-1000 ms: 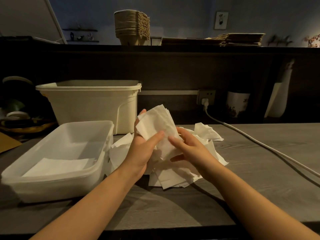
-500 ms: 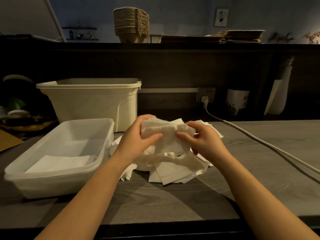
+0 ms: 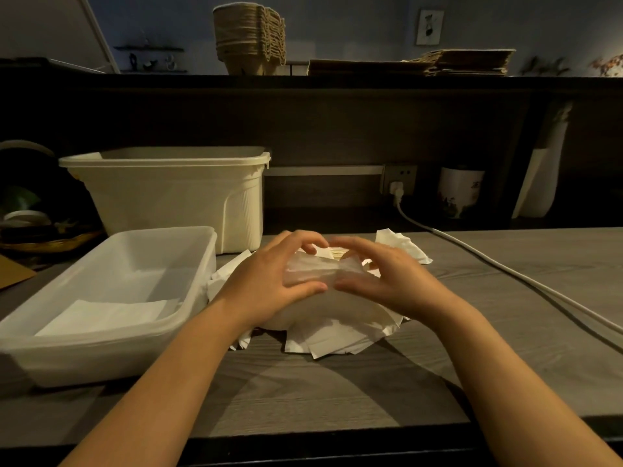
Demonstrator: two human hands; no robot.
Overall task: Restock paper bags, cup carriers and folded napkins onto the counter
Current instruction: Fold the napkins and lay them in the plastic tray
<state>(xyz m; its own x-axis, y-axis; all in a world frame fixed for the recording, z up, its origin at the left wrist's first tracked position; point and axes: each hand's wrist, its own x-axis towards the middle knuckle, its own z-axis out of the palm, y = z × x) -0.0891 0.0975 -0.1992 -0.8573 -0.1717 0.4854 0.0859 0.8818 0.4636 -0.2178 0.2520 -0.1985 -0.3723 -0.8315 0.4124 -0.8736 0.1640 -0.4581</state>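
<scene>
A loose pile of white napkins (image 3: pixel 340 335) lies on the grey worktop in the middle. On top of it, a folded napkin (image 3: pixel 317 273) is held between my left hand (image 3: pixel 269 284) and my right hand (image 3: pixel 384 281), thumbs under its near edge and curled fingers over its far edge. A shallow clear plastic tray (image 3: pixel 188 298) on the left holds a flat folded napkin (image 3: pixel 104 315). On the upper counter stand a stack of brown cup carriers (image 3: pixel 249 42) and flat paper bags (image 3: pixel 468 62).
A tall cream bin (image 3: pixel 175 197) stands behind the tray. A white cable (image 3: pixel 505 271) runs from a wall socket (image 3: pixel 399 180) across the worktop to the right. A white mug (image 3: pixel 460 192) sits by the back wall, dishes at far left.
The napkin was held up open in both hands a second ago. It has since been folded over and brought down onto the pile, with both hands lowered around it.
</scene>
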